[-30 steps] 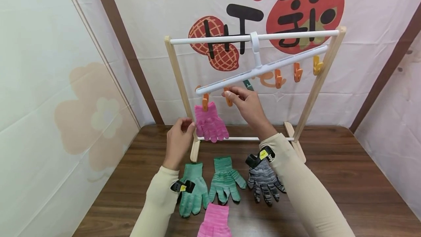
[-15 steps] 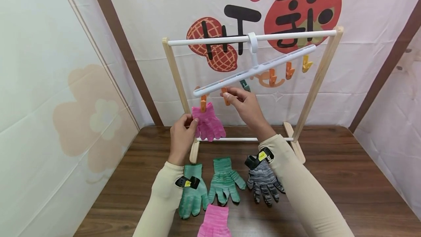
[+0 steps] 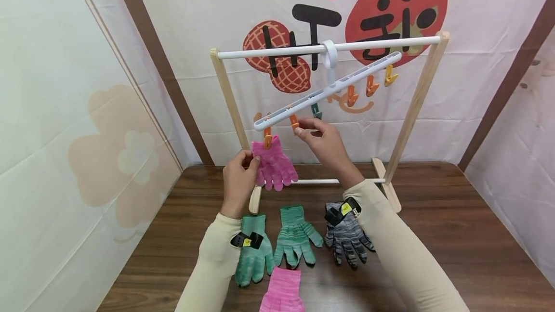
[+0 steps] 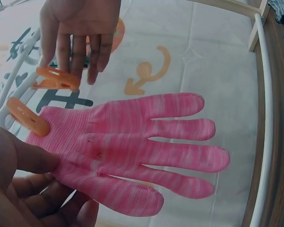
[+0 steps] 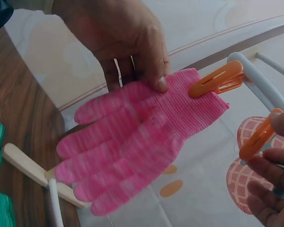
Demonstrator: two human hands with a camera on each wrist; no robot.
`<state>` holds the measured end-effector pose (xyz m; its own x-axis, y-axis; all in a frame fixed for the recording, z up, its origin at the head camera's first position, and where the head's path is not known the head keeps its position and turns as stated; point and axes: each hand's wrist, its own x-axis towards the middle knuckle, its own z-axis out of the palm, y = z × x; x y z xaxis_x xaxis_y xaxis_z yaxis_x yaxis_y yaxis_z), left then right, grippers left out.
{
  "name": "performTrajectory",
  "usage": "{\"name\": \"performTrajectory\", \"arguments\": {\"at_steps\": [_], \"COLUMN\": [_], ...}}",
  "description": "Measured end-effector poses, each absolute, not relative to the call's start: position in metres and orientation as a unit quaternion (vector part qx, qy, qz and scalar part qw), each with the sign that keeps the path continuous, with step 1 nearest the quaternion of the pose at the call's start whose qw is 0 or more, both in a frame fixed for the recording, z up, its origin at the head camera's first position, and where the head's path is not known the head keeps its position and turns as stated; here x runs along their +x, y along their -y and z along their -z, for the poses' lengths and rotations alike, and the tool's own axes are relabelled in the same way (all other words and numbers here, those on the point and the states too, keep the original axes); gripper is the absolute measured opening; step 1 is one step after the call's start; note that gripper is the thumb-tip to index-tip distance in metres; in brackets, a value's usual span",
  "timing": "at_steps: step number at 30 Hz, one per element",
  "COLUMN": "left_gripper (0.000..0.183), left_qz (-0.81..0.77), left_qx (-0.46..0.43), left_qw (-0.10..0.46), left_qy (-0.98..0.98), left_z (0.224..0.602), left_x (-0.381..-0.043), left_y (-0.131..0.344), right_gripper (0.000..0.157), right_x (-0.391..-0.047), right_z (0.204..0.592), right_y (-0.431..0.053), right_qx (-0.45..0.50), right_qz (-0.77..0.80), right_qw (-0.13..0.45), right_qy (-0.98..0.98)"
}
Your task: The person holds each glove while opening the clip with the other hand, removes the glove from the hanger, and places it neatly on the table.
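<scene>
A pink knit glove [image 3: 275,165] hangs by its cuff from an orange clothespin [image 5: 217,79] at the low left end of a white hanger [image 3: 303,102]. My left hand [image 3: 240,177] pinches the glove's edge near the cuff between thumb and fingers. A second orange clothespin [image 4: 57,79] hangs just right of the first, and my right hand [image 3: 323,143] pinches it between thumb and fingertips. The hanger tilts down to the left, hooked over the rack's white top bar [image 3: 277,52].
On the table [image 3: 433,254] lie two green gloves [image 3: 253,249], a grey striped glove [image 3: 347,237] and another pink glove [image 3: 284,290]. More clothespins, orange, yellow [image 3: 390,76] and dark green [image 3: 316,110], hang along the hanger. The rack's wooden posts [image 3: 416,110] stand at either side.
My left hand has moved right and taken hold of the pink glove's edge. The hanger has swivelled, its right end shifting left with the clothespins. My right hand stays at the second orange clothespin.
</scene>
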<state>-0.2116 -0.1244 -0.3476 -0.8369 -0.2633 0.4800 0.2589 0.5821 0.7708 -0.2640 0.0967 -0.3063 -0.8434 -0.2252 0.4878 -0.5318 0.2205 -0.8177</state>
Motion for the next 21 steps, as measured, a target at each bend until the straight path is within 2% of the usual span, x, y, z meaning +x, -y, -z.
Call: {"name": "performTrajectory", "arguments": {"at_steps": [4, 8, 13, 16, 21], "left_gripper": [0.014, 0.014, 0.015, 0.014, 0.014], "left_qz": [0.453, 0.455, 0.457, 0.454, 0.449], "left_qx": [0.001, 0.001, -0.001, -0.009, -0.019], "left_qw": [0.286, 0.288, 0.289, 0.293, 0.3], "left_qy": [0.844, 0.843, 0.841, 0.841, 0.841], "left_z": [0.347, 0.346, 0.346, 0.345, 0.345], "left_x": [-0.211, -0.21, -0.209, -0.208, -0.207], "left_y": [0.125, 0.125, 0.127, 0.127, 0.127], "right_gripper": [0.038, 0.027, 0.023, 0.028, 0.047], "right_x": [-0.262, -0.259, -0.251, -0.244, -0.239], "right_z": [0.307, 0.308, 0.306, 0.303, 0.299], "right_y": [-0.099, -0.098, -0.092, -0.085, -0.073], "right_qx": [0.241, 0.245, 0.303, 0.333, 0.344], "right_qz": [-0.548, -0.532, -0.541, -0.535, -0.502], "right_qw": [0.152, 0.17, 0.167, 0.166, 0.14], "right_qy": [0.787, 0.793, 0.766, 0.759, 0.781]}}
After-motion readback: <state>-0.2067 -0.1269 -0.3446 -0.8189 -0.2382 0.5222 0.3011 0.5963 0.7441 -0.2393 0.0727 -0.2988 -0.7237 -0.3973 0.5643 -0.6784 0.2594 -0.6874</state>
